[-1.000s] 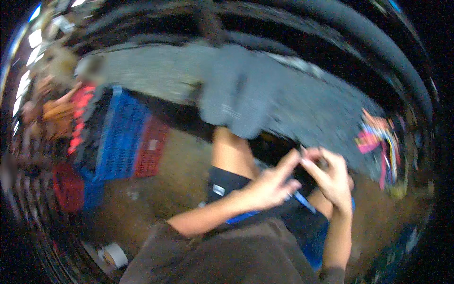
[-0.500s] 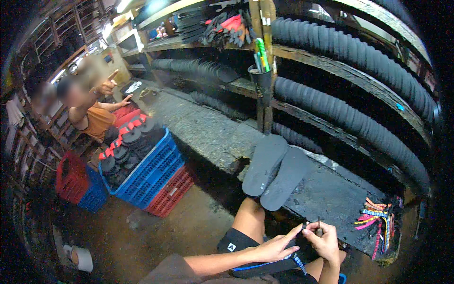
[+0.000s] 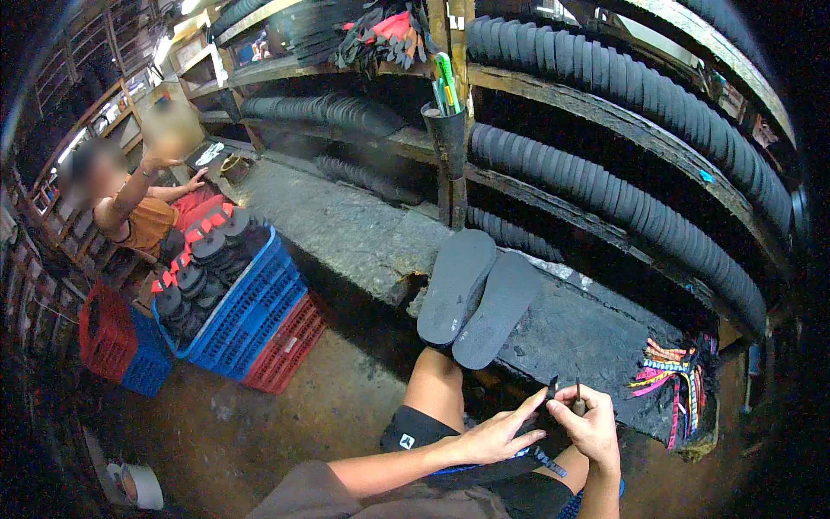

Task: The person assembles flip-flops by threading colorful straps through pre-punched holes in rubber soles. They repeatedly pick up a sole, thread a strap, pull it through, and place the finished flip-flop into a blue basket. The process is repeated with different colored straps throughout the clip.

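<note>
1. Below and to the right of the gray soles (image 3: 456, 285), both hands are meeting. The right hand (image 3: 594, 428) is curling its fingers round a spiked tool (image 3: 580, 404), thumb and forefinger closing near a black strip (image 3: 552, 389).
2. The left hand (image 3: 488, 439) is pointing nearly straight fingers toward that strip; whether they are gripping it, I cannot tell. A patterned strap (image 3: 549, 461) is trailing beneath, farther below the soles.
3. The spike is pointing upward, perhaps sparing the left fingers.
4. The soles are lying side by side, probably for easy reach. Right of them, a strap bundle (image 3: 679, 385) is resting, likely handy for the right hand.
5. The soles' near ends are reaching the front edge of the bench (image 3: 596, 342). Well left of them, a blue crate (image 3: 246, 316) is standing, seemingly leaving elbow room. Behind them, shelved dark soles (image 3: 571, 189) are limiting forward movement.
</note>
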The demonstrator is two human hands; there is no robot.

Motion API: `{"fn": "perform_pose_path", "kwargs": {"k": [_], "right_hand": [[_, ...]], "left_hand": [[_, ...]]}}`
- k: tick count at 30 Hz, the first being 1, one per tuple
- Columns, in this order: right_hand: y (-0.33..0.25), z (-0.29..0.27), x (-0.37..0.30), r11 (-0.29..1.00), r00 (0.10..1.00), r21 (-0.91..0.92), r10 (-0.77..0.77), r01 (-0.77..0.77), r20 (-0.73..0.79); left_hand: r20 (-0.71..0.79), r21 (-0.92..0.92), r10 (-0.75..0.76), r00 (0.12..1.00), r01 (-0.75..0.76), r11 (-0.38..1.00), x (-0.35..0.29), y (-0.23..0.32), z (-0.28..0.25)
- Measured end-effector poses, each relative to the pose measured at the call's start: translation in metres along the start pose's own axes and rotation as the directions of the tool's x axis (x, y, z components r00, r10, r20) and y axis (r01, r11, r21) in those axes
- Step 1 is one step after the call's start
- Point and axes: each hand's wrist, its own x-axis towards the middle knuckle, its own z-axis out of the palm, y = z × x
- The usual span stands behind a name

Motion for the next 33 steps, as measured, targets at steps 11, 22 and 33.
{"fn": "perform_pose_path", "kwargs": {"k": [11, 22, 33], "right_hand": [[-0.039, 0.006, -0.019, 0.928, 0.978, -0.314, -0.207, 0.199, 0.006], [-0.043, 0.008, -0.03, 0.943, 0.949, -0.269, -0.251, 0.195, -0.192], [-0.029, -0.006, -0.026, 0.992, 0.928, -0.083, -0.119, 0.096, -0.352]], "left_hand": [[0.22, -0.486, -0.251, 0.943, 0.329, 0.81, 0.005, -0.003, -0.024], [-0.102, -0.915, -0.105, 0.989, -0.052, 0.401, 0.04, 0.052, -0.025], [-0.062, -0.837, -0.199, 0.978, 0.058, 0.544, 0.047, 0.055, -0.008]]}}
